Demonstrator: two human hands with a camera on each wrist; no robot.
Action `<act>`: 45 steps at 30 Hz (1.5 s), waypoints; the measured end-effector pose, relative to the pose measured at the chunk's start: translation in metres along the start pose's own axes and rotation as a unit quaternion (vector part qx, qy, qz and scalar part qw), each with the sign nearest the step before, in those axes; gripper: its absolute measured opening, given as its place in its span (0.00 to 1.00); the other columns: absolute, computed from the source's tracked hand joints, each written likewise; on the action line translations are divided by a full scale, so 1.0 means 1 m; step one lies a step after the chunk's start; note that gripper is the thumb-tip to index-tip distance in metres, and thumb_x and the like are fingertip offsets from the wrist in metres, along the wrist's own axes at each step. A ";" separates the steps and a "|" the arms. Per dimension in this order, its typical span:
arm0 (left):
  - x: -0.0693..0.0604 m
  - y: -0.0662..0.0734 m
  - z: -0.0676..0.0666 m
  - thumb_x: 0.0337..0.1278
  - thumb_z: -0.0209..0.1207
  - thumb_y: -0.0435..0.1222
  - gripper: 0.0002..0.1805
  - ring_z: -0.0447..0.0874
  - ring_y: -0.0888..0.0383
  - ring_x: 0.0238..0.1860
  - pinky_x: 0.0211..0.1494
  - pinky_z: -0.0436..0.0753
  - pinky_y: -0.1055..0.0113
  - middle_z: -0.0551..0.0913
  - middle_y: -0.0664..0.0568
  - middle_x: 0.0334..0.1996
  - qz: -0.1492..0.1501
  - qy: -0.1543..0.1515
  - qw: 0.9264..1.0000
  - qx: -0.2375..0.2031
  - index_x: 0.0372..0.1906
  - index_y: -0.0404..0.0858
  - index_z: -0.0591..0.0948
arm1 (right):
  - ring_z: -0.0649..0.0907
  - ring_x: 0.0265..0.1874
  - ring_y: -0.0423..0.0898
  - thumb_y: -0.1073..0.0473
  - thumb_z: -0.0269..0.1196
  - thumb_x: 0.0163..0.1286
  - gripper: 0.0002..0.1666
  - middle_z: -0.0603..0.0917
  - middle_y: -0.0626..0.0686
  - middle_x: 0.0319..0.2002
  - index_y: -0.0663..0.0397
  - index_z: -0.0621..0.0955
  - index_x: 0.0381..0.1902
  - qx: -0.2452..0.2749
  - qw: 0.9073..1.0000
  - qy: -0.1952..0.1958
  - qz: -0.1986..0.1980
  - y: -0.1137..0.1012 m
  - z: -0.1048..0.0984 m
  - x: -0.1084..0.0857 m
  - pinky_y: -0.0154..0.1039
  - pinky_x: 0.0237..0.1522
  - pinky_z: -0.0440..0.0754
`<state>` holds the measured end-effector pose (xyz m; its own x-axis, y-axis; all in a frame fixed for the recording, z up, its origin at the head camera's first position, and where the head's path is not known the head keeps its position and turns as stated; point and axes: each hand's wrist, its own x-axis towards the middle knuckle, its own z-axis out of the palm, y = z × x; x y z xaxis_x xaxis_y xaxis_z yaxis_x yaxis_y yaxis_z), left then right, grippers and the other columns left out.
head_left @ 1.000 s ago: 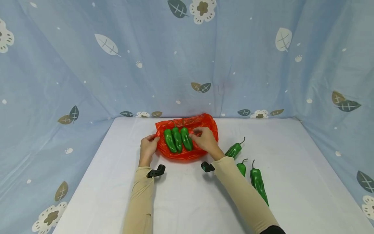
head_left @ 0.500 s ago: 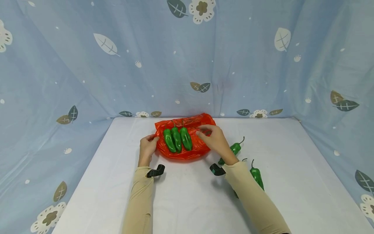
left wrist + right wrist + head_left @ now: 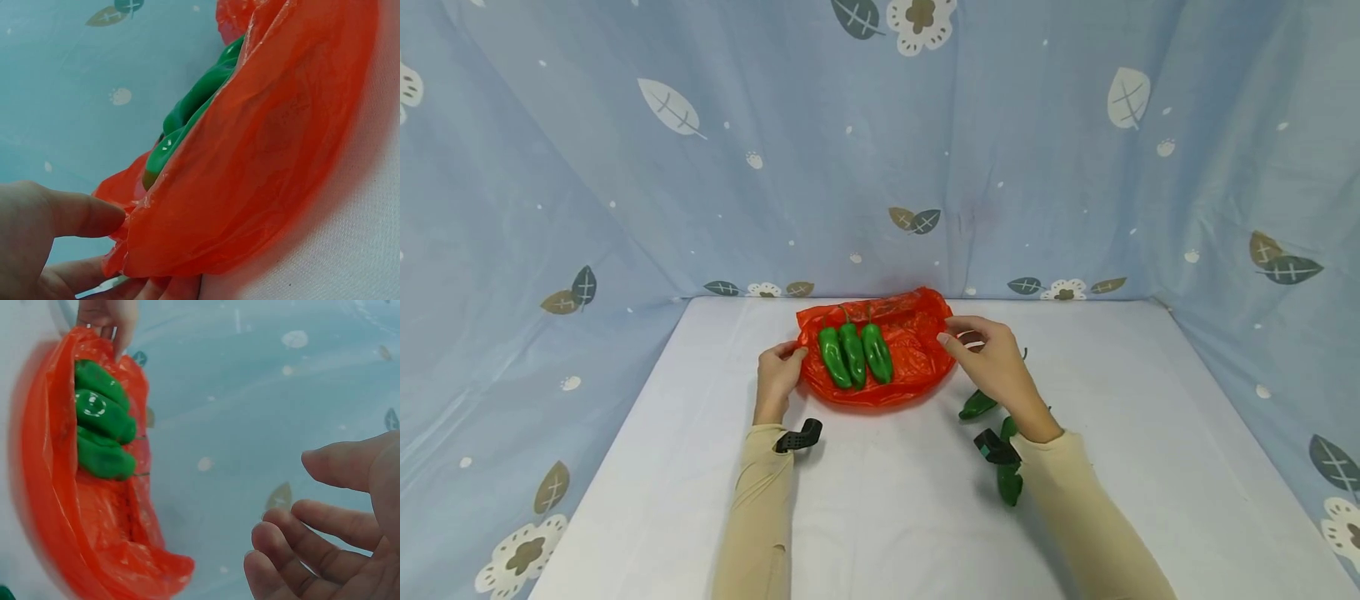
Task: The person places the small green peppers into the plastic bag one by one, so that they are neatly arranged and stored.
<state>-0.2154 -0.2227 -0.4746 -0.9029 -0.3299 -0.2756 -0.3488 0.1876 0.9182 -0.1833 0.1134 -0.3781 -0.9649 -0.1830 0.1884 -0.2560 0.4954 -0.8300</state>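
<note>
A red plastic bag (image 3: 921, 354) lies spread open near the back of the white table. Three green chili peppers (image 3: 877, 354) rest side by side in its left half, stems pointing away. At its left edge, my left hand (image 3: 777, 377) pinches the plastic between thumb and fingers; the left wrist view shows the gathered red film (image 3: 250, 169) there. My right hand (image 3: 996, 358) is by the bag's right edge, fingers parted and loosely bent. In the right wrist view that hand (image 3: 325, 540) holds nothing and stands apart from the bag.
More green chili peppers, among them one pepper (image 3: 977, 405) and another pepper (image 3: 1010, 485), lie right of the bag, partly hidden by my right hand and forearm. A blue patterned cloth (image 3: 820, 167) hangs behind and beside the white table (image 3: 880, 500).
My right hand has moved right, away from the rightmost pepper in the bag, to the bag's right edge. The left hand keeps its grip on the left edge.
</note>
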 end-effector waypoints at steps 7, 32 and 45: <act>-0.001 0.000 -0.001 0.76 0.52 0.40 0.26 0.75 0.47 0.64 0.68 0.78 0.56 0.75 0.37 0.70 0.000 0.003 1.000 0.003 0.71 0.31 0.74 | 0.86 0.50 0.55 0.51 0.64 0.75 0.23 0.88 0.59 0.52 0.58 0.83 0.61 -0.029 0.999 0.019 0.015 0.004 -0.019 -0.014 0.45 0.52 0.87; -0.002 0.002 -0.001 0.75 0.52 0.39 0.26 0.75 0.49 0.62 0.65 0.78 0.59 0.75 0.38 0.69 -0.005 0.002 1.000 -0.003 0.72 0.32 0.73 | 0.79 0.43 0.22 0.53 0.64 0.75 0.23 0.87 0.60 0.50 0.57 0.82 0.64 -0.063 0.992 0.105 0.023 0.028 -0.070 -0.076 0.16 0.44 0.76; -0.002 0.002 -0.001 0.75 0.52 0.40 0.26 0.76 0.48 0.62 0.64 0.79 0.59 0.76 0.38 0.69 -0.001 0.004 1.000 0.000 0.71 0.32 0.74 | 0.79 0.41 0.22 0.54 0.66 0.73 0.22 0.86 0.50 0.46 0.57 0.82 0.61 -0.088 0.986 0.136 0.048 0.047 -0.080 -0.101 0.16 0.43 0.75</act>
<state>-0.2142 -0.2228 -0.4725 -0.8996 -0.3387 -0.2757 -0.3516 0.1870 0.9173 -0.1024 0.2226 -0.3939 -0.9589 0.0940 0.2676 -0.1464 0.6441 -0.7508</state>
